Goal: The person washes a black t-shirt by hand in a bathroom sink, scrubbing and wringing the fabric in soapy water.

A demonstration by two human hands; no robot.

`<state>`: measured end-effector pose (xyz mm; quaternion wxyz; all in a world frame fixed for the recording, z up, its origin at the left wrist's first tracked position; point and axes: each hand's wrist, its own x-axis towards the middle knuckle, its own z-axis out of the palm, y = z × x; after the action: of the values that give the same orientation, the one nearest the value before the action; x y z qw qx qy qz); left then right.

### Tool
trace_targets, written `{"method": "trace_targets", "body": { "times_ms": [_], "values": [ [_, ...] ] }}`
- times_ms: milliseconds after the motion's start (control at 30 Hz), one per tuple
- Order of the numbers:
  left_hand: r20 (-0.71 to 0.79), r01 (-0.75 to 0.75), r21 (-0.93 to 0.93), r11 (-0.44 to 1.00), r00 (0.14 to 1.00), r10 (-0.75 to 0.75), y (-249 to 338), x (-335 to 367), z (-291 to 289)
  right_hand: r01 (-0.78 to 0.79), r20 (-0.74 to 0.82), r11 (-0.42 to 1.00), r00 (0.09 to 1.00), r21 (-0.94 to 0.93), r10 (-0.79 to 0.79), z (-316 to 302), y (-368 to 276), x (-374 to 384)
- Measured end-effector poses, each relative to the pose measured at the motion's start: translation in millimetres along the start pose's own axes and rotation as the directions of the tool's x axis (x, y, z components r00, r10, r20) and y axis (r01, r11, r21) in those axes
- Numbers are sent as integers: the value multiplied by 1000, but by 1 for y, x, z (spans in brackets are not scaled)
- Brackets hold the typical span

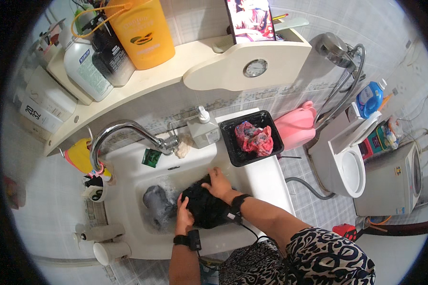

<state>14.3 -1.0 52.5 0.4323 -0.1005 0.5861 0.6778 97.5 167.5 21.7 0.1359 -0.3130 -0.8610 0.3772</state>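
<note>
Both hands press on a black cloth [205, 206], a soft, crumpled, wet lump that lies in the basin of the white sink [128, 209], in shallow foamy water. The left hand [184, 216] grips the near left side of the cloth, fingers curled together into the fabric. The right hand [218, 183] lies on the far side, fingers bent and close together, pressing down. Each wrist wears one black band. Just left of the cloth, one grey, rounded cloth [154, 199] lies in the water.

One curved chrome tap [121, 130] arches over the basin. Behind it stands one white pump bottle [203, 128], square and smooth. To its right, one black rectangular tray [271, 124] holds one crumpled red cloth [254, 138]. On the cream shelf [176, 71] above stand three bottles: one big orange bottle [140, 31], one dark, one white.
</note>
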Motion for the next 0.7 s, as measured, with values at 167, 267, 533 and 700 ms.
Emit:
{"method": "trace_targets", "body": {
  "times_ms": [167, 267, 533, 700],
  "values": [
    [-58, 5, 180, 984, 998, 6, -10, 7, -5, 191, 487, 906, 873, -378, 20, 15, -14, -14],
    [-115, 3, 324, 946, 993, 36, -20, 18, -18, 21, 234, 975, 972, -221, 32, 42, 7, -6],
    [-49, 94, -263, 960, 993, -110, -17, 35, -23, 116, 237, 757, 910, 644, -341, 1, -60, -45],
    [327, -420, 168, 892, 877, 352, -20, 11, -29, 234, 266, 793, 857, 562, -442, -16, -79, -58]
  ]
}}
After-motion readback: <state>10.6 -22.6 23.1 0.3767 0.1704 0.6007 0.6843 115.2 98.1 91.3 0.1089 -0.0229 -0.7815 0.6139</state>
